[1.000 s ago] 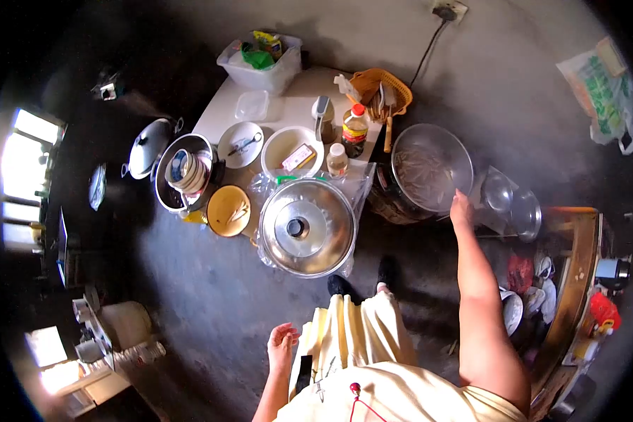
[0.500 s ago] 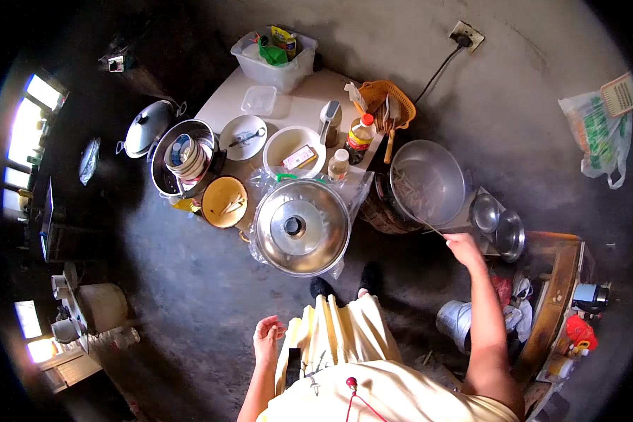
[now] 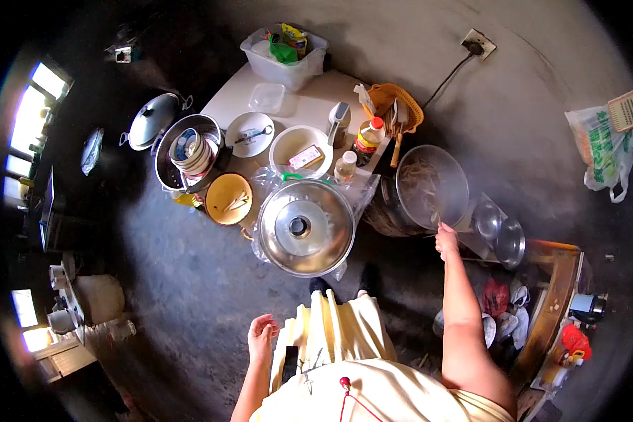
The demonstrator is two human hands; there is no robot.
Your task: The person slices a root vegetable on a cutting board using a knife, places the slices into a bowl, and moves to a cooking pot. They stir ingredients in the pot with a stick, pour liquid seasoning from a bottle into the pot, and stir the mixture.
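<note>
My right hand (image 3: 446, 239) is closed round a thin stick-like utensil (image 3: 436, 214), which looks like chopsticks; its exact kind is hard to make out. The utensil reaches over the near rim of a large metal pan (image 3: 459, 172). Inside the pan lie pale strips of food (image 3: 420, 179), hazy under steam. My left hand (image 3: 261, 336) hangs beside my skirt, fingers loosely bent and apart, holding nothing. In front of me, a big round metal lid (image 3: 278, 246) with a black knob rests at the table's near edge.
On the table (image 3: 225, 98) are a white bowl (image 3: 281, 151), a plate (image 3: 235, 144), a sauce bottle (image 3: 366, 144) and a yellow bowl (image 3: 214, 204) with pale pieces. Stacked bowls (image 3: 190, 155) sit in a pot. Metal bowls (image 3: 510, 243) stand right of the pan.
My right hand has moved left and slightly up, closer to the pan's rim, with the utensil now pointing more steeply into the pan. Steam over the food looks thicker. My left hand stays low.
</note>
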